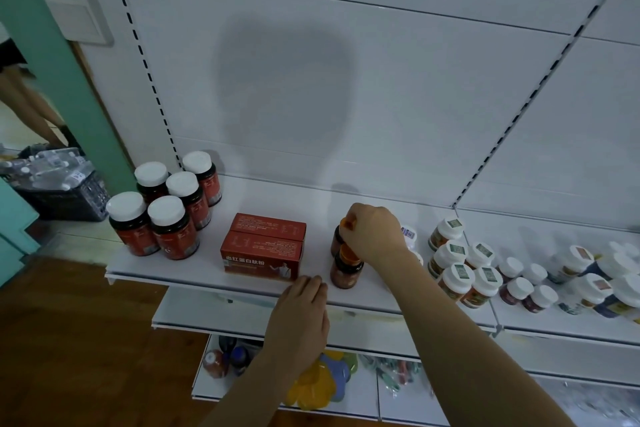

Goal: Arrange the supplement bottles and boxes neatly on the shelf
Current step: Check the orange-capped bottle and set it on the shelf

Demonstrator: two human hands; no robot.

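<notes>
White metal shelf, flat and smooth, bearing everything. Left of the red boxes: five dark bottles with round white caps, contents unseen. Right of the boxes: two small amber bottles with orange caps, one behind the other; farther right, a cluster of white-capped bottles. Right hand curled over the rear amber bottle, pinching its cap. Left hand relaxed, fingers straight together, tips resting on the shelf edge just beside the front box.
</notes>
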